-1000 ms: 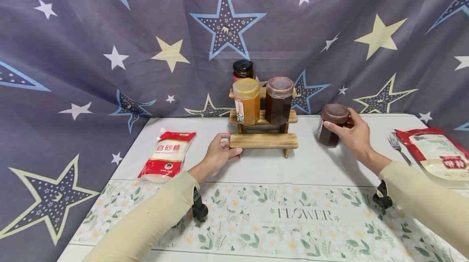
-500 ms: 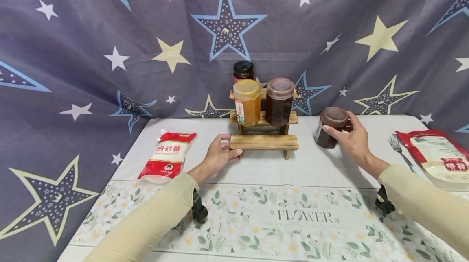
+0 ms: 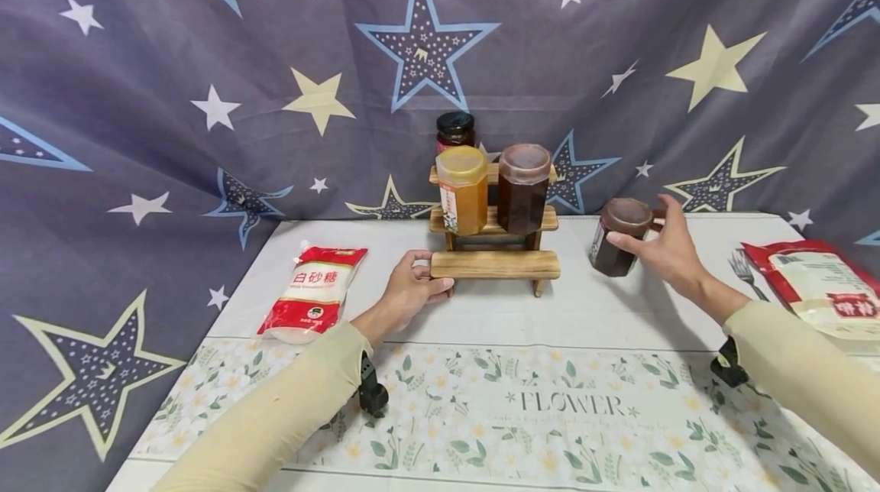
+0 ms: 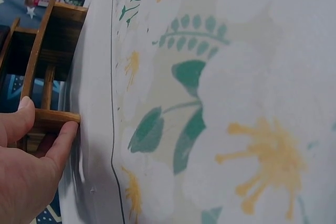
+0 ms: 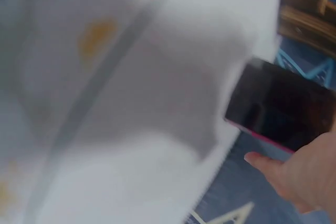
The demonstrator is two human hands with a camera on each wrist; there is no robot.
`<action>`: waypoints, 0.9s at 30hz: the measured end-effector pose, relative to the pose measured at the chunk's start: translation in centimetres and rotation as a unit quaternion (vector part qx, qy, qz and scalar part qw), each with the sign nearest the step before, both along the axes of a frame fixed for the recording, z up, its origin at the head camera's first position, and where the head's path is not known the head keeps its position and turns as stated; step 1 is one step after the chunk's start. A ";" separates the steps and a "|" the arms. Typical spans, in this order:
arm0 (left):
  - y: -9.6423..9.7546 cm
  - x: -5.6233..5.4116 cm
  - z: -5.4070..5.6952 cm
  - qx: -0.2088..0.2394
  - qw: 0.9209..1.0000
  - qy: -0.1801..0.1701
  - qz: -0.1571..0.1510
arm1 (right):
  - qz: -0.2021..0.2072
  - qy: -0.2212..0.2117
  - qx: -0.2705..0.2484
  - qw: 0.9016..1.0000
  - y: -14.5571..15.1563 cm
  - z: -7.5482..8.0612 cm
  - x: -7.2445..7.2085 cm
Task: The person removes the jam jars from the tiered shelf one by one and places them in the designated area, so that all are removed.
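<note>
A three-step wooden display shelf point(image 3: 495, 265) stands at the middle of the table. My left hand point(image 3: 410, 287) pinches the left end of its lowest step; in the left wrist view the thumb point(image 4: 23, 114) is on the wood. To the right a dark jar point(image 3: 614, 254) with a brownish lid stands on the tablecloth. My right hand point(image 3: 670, 251) is around its right side, thumb in front of it and fingers loosened behind. From the right wrist view, a finger point(image 5: 262, 163) sticks out apart from the jar.
An amber jar point(image 3: 467, 198) and a dark jar point(image 3: 522, 198) share the middle step, with a black-lidded jar point(image 3: 457, 130) behind. A red and white sugar bag point(image 3: 316, 289) lies left; a fork point(image 3: 745, 270) and another red bag point(image 3: 818, 286) lie right. A starry curtain point(image 3: 275, 26) hangs behind.
The dark jar at the right has shifted slightly left and toward the front. My right hand's fingers have spread away from it just now. The left hand has stayed on the shelf.
</note>
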State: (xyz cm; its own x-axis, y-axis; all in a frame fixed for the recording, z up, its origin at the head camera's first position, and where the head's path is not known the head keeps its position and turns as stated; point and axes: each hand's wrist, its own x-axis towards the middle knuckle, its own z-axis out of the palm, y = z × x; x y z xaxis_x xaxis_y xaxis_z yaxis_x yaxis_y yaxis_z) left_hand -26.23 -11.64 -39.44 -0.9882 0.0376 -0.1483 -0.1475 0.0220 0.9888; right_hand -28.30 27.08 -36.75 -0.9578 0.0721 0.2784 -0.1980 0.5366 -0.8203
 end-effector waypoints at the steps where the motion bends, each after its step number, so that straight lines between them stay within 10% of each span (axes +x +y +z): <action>1: 0.0 0.0 0.0 0.000 1.000 0.000 0.001 | -0.002 0.007 0.001 1.000 0.1 0.5 -0.2; 12: -0.1 0.0 0.0 0.003 1.000 -0.003 -0.001 | -0.008 0.065 0.016 0.998 -0.9 7.7 -1.7; 19: -0.2 0.1 0.1 0.008 1.000 -0.001 -0.002 | 0.037 0.051 -0.006 0.998 -6.2 13.7 -1.6; 27: -0.2 0.1 0.1 0.011 1.000 0.001 -0.005 | 0.098 0.022 0.009 0.995 -11.6 16.7 -2.4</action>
State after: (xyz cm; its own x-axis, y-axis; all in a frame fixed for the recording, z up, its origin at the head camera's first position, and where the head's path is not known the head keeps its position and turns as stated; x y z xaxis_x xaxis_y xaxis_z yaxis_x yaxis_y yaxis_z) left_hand -26.14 -11.88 -39.39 -0.9881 0.0511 -0.1453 -0.1454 0.0020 0.9894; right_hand -30.67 15.51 -20.03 -0.9400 -0.1207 0.3191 -0.3354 0.4991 -0.7990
